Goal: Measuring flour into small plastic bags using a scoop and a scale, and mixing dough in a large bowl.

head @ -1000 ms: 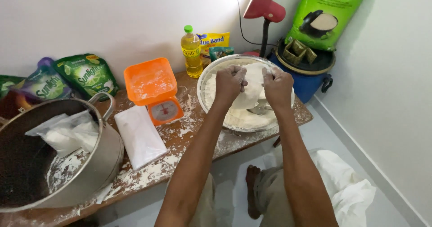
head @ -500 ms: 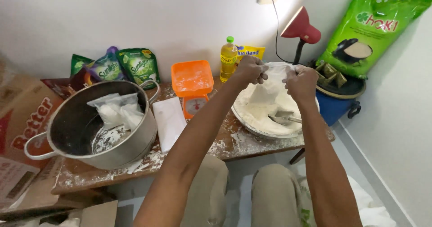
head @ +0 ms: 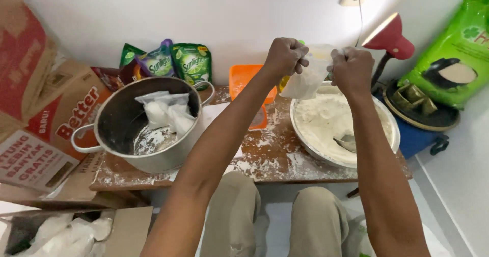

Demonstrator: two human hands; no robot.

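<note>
Your left hand (head: 286,56) and right hand (head: 351,69) are both closed tight on the top of a small plastic bag of flour (head: 307,81), above the flour basin (head: 387,115)

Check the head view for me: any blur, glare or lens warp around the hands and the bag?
Head view: mostly sharp; left hand and right hand show slight softness where they pinch the small plastic bag. Wide-angle warp bends the forearms and the cardboard boxes at the frame edges. Mild sheen on the steel pot rim; the red lamp shade looks bright, not blown out.
</note>
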